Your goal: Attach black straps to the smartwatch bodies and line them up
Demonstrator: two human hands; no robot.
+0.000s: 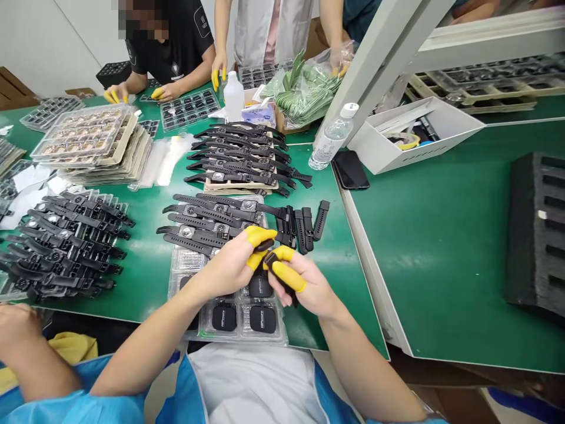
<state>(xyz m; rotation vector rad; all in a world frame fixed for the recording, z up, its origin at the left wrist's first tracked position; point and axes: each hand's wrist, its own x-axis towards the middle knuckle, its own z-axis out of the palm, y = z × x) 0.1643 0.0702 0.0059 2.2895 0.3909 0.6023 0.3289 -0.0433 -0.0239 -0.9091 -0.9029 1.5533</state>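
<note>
My left hand (233,262), with yellow finger covers, pinches a small black watch body (265,245). Close against it, my right hand (309,285) grips a black watch strap (271,259), its end pointing towards the watch body. Whether the two pieces touch is hidden by my fingers. Below my hands lies a clear plastic tray (207,333) holding black square watch parts (263,319) with white lettering. Strapped black watches (216,221) lie across its far part. Several loose straps (321,219) rest just beyond my right hand.
More strapped watches (241,154) are stacked behind, and another pile (62,241) sits at the left. A water bottle (333,136), a phone (350,170) and a white box (415,132) stand right of centre. Black foam (536,235) is far right. Other people work across the table.
</note>
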